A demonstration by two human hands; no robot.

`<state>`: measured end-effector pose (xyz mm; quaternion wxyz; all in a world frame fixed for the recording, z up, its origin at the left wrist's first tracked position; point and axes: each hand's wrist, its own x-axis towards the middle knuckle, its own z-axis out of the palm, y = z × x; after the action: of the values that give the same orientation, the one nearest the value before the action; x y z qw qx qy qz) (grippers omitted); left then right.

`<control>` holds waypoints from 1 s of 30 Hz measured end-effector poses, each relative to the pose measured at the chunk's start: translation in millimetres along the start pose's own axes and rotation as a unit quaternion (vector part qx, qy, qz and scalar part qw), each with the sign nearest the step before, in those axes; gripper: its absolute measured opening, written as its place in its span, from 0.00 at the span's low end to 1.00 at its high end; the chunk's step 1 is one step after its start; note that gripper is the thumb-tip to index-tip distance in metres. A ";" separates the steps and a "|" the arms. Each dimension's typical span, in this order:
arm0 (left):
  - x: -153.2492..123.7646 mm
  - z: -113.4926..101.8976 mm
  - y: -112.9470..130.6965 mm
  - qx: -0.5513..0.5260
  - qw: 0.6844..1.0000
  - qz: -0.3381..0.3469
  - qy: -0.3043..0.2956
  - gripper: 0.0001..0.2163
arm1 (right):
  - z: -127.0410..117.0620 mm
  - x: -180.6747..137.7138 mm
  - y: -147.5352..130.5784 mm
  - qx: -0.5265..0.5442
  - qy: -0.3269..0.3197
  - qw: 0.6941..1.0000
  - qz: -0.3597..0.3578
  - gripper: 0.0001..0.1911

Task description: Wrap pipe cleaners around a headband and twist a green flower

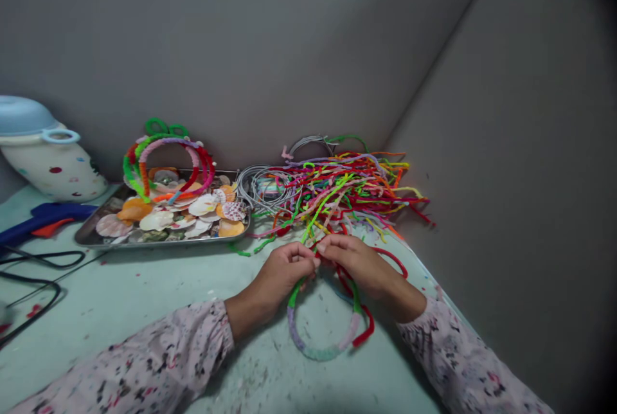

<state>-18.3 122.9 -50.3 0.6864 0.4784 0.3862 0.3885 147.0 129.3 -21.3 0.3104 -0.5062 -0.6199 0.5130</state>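
A ring wrapped in pipe cleaners (318, 354), green, lilac, mint and pink in turn, hangs below my hands just above the table. My left hand (277, 276) pinches the ring at its upper left, thumb against fingertips. Beside it, my right hand (366, 266) is closed at the upper right, its fingertips on a red pipe cleaner (365, 332) that loops behind the hand and down past the ring's right side. The fingertips of both hands nearly meet, and they hide the top of the ring.
Behind my hands lies a heap of coloured pipe cleaners (351, 186), with coiled grey wire (250, 190) next to it. A metal tray (168, 243) holds shells (157, 218) and finished wrapped rings (143, 170). Further left are a blue glue gun (58, 211), a black cord (43, 260) and a white lidded cup (53, 166).
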 end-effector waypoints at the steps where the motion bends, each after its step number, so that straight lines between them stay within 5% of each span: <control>1: -0.2 0.2 0.1 0.006 1.000 -0.002 0.000 0.06 | 0.9 -0.3 -2.1 -0.010 0.003 1.000 -0.002 0.10; 6: -3.1 -0.7 2.2 0.009 1.000 0.001 -0.027 0.07 | 1.9 -0.7 -3.6 -0.002 0.013 1.000 0.016 0.07; 12: -6.7 -1.8 2.8 -0.051 0.990 -0.035 -0.129 0.08 | -3.4 -1.2 1.3 0.057 0.008 0.998 0.025 0.07; 21: -10.2 2.3 5.5 -0.042 0.991 -0.049 -0.113 0.06 | -3.9 -1.6 -3.6 0.134 -0.064 0.987 0.065 0.08; 30: -11.6 5.8 5.5 -0.034 0.993 -0.055 -0.103 0.08 | 4.1 -6.9 -9.8 0.053 0.016 0.995 0.083 0.07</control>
<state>-18.6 111.6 -41.8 0.7588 0.4704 0.3252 0.3118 142.3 121.8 -12.2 0.3027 -0.5471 -0.5428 0.5607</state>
